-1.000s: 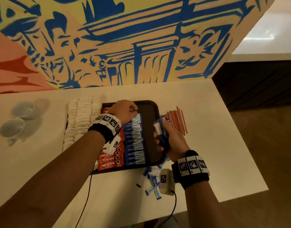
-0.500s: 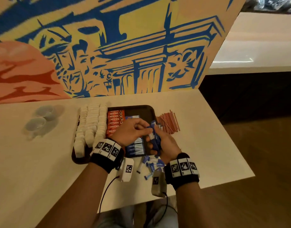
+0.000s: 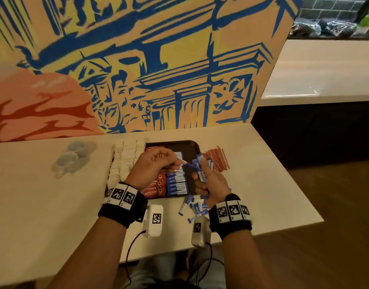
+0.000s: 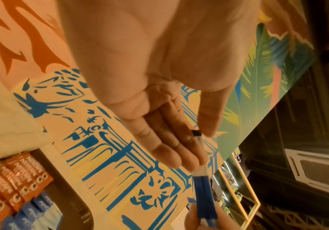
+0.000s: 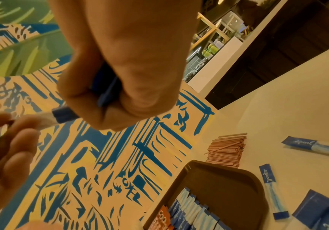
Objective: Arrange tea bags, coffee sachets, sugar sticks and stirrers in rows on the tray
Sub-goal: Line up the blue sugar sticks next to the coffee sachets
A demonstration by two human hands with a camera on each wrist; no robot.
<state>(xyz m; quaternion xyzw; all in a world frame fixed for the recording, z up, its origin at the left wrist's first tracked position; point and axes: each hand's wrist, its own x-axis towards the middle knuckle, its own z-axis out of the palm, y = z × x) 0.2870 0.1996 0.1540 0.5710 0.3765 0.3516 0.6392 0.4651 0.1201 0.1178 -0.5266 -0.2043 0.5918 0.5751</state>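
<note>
A dark brown tray (image 3: 195, 146) holds rows of white tea bags (image 3: 125, 159), red coffee sachets (image 3: 155, 189) and blue sugar sticks (image 3: 177, 184). Above the tray's right side, my right hand (image 3: 204, 180) grips a bunch of blue sugar sticks (image 3: 201, 168) in a fist (image 5: 120, 93). My left hand (image 3: 173, 163) pinches the white end of one sugar stick (image 4: 205, 194) between thumb and fingers; its blue end still lies in the bunch. Reddish stirrers (image 3: 215, 161) lie in a pile on the table right of the tray.
Several loose sugar sticks (image 3: 194, 207) are scattered on the table by the tray's near right corner. Two pale cups (image 3: 71, 157) stand at the far left. A painted wall rises behind the table, whose right edge is close to the stirrers.
My left hand left the sugar row on the tray, came to the bunch in my right hand and pinched one stick. The head view tilted up.
</note>
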